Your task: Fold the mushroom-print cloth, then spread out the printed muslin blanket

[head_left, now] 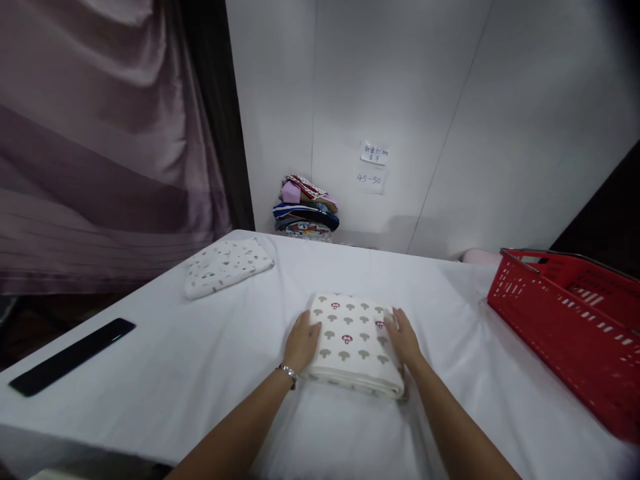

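Observation:
A folded white cloth with a mushroom print (pixel 353 340) lies on the white table (pixel 210 360) in front of me. My left hand (pixel 301 341) rests against its left edge, fingers together and laid flat. My right hand (pixel 403 337) presses on its right edge, fingers stretched out. Neither hand grips the cloth. A metal bracelet sits on my left wrist.
A second folded patterned cloth (pixel 227 265) lies at the far left of the table. A pile of folded clothes (pixel 306 208) stands against the wall. A red plastic basket (pixel 575 320) is at the right. A long black flat object (pixel 73 355) lies near the left edge.

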`<state>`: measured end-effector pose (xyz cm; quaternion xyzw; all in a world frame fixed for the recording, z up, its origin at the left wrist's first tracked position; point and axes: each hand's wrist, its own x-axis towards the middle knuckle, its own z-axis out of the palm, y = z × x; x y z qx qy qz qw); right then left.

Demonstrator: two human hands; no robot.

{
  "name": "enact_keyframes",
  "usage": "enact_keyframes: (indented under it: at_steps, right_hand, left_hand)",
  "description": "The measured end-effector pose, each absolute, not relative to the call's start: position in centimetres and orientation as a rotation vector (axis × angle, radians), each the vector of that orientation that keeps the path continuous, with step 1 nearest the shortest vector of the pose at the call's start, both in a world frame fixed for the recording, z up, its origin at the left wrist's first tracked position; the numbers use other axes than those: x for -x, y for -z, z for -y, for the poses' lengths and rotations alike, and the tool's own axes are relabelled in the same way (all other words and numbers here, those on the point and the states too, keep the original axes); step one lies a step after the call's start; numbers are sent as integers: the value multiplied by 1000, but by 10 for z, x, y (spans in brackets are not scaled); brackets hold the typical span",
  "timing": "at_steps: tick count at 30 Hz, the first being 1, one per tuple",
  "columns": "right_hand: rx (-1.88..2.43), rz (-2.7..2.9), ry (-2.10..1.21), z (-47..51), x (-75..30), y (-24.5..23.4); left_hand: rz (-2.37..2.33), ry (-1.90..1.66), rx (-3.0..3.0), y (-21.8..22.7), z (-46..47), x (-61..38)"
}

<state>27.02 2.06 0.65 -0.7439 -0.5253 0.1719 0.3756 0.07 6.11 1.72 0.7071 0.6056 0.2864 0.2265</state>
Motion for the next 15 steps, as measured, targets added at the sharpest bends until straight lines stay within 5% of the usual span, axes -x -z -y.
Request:
enact_keyframes:
  at_steps: [15]
  right_hand:
    - [1514,719,-995,13,-262,-10]
  left_hand:
    - [-1706,-545,-1567,-40,-69,6]
